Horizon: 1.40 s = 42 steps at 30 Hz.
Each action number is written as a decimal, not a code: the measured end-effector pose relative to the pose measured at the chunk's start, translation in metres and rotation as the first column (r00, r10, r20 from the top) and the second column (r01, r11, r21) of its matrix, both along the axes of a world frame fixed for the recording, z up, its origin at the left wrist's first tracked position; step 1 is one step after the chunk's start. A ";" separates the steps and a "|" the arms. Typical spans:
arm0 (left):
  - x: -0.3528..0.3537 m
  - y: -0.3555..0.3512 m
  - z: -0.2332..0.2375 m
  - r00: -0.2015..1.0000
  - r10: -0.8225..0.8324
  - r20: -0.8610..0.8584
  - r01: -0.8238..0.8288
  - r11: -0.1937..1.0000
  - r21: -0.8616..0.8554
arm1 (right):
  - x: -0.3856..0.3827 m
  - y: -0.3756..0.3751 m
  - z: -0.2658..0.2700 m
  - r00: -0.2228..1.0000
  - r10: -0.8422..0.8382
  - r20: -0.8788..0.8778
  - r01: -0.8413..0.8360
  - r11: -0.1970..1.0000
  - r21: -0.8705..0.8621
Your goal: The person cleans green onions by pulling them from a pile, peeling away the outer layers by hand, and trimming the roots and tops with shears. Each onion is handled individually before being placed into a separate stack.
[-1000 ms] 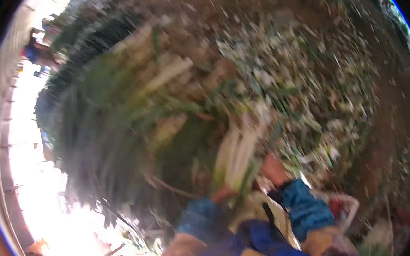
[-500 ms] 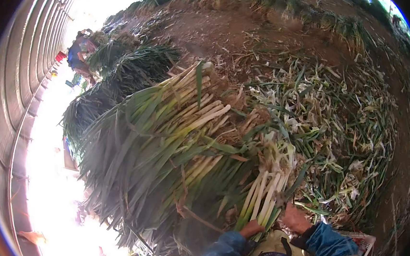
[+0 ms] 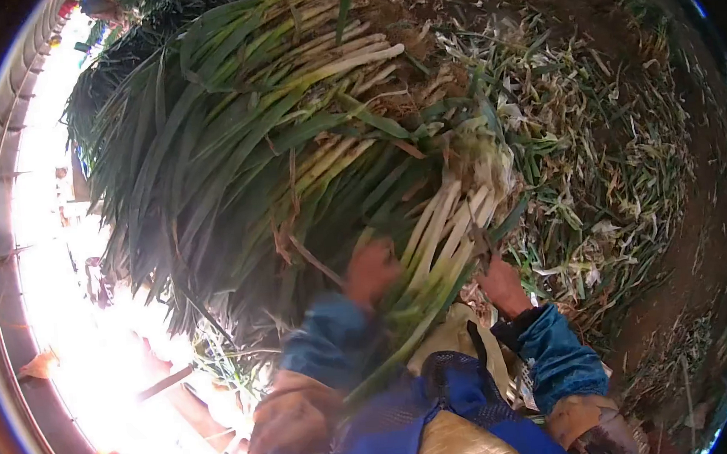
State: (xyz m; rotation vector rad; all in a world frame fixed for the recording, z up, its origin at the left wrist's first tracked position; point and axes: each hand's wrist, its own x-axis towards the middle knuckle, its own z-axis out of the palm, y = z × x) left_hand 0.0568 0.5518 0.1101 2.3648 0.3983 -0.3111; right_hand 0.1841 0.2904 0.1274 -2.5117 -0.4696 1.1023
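A small bunch of leeks [image 3: 442, 221] lies in front of me, white stalks and roots pointing away, green leaves toward my lap. My left hand [image 3: 374, 269] is at the left side of this bunch, over the leaves; motion blurs its fingers. On the bunch's right side is my right hand [image 3: 502, 286], its fingers closed by a thin dark piece [image 3: 482, 241] that I cannot make out. Beyond and to the left spreads a large heap of leeks [image 3: 203, 146], its roots facing right.
Peeled leaves and trimmings [image 3: 603, 182] cover the ground on the right, with bare brown soil [image 3: 670, 322] at their edge. More dark green leeks [image 3: 109, 80] are piled at the far left. Part of another person [image 3: 98, 4] shows at the top left.
The view has tilted down toward my lap. My left hand has moved left and away from the stalks' lower part. My right hand stays close to the bunch's right side.
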 end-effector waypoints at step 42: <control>-0.067 0.070 0.105 0.965 -0.026 -0.262 -0.061 0.946 -0.318 | -0.047 0.107 0.029 0.949 0.262 0.176 -0.315 0.794 0.519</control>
